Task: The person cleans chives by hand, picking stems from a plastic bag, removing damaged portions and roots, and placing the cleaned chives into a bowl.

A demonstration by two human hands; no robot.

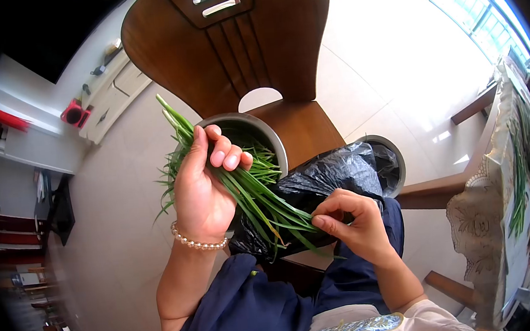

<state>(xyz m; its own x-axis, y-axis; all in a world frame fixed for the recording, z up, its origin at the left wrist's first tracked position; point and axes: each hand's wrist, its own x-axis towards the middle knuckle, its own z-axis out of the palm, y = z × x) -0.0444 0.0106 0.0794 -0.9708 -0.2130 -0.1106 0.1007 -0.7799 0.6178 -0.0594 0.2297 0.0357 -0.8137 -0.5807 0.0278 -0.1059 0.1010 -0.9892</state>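
Observation:
A bunch of long green Chinese chives (252, 194) lies across my left hand (204, 183), whose fingers are curled round it. The pale stem ends point up and away, and the leaf tips hang toward my lap. At those tips, my right hand (353, 224) pinches a leaf between thumb and forefinger. Behind my left hand, a metal pot (276, 143) on the chair seat holds more green leaves. A black plastic bag (334, 169) spreads below the bunch, between my knees and the chair.
A wooden chair (231, 50) faces me. To the right stands a bin (396, 167) lined with black plastic, then a table with a lace cloth (469, 230) and more greens (518, 176) on it. A white cabinet (114, 103) is along the left wall.

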